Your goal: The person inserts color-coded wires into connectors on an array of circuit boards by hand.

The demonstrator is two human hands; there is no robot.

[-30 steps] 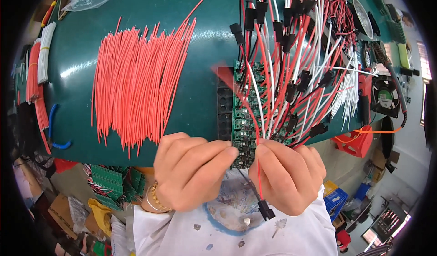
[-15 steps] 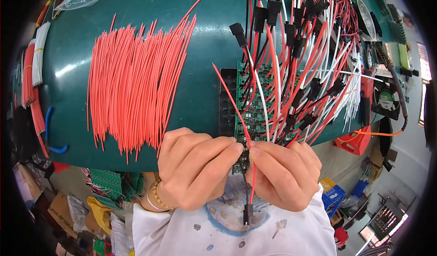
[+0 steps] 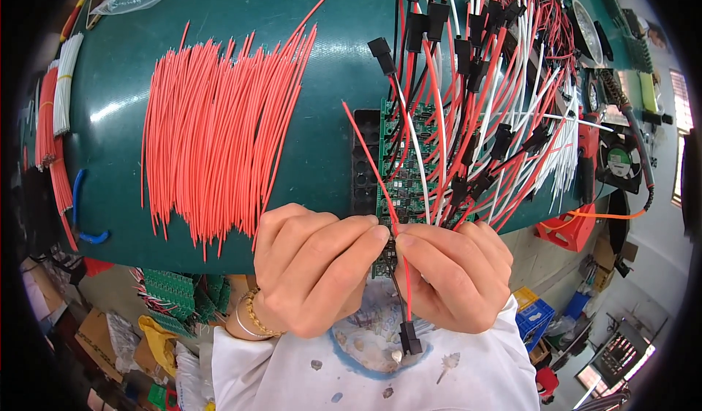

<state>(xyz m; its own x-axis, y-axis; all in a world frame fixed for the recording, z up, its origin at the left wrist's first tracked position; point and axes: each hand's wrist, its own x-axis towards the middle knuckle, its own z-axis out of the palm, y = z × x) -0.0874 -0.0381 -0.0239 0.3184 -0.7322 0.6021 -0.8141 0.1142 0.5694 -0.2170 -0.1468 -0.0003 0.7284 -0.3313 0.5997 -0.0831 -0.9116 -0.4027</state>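
Close together at the table's near edge, my left hand (image 3: 318,268) and my right hand (image 3: 457,276) both pinch red wire with thumb and forefinger. One loose red wire (image 3: 369,150) runs from the fingertips up and away to the left. Below the fingers hangs a black plug connector (image 3: 411,338) on a black and a red lead. The exact joint between the wires is hidden by my fingertips. Just beyond my hands lies a green circuit board panel (image 3: 406,188) on a black tray (image 3: 363,170), with many red, white and black wires rising from it.
A wide bundle of cut red wires (image 3: 219,140) covers the table's left half. Black connectors (image 3: 437,20) on leads crowd the right side. A soldering iron (image 3: 616,89) and a small fan (image 3: 621,159) stand at the far right. More circuit boards (image 3: 172,294) sit below the table edge.
My hands stay nearly in place, the right fingertips shifting slightly left and upward. The hanging connector has swung a little to the right and tilted.
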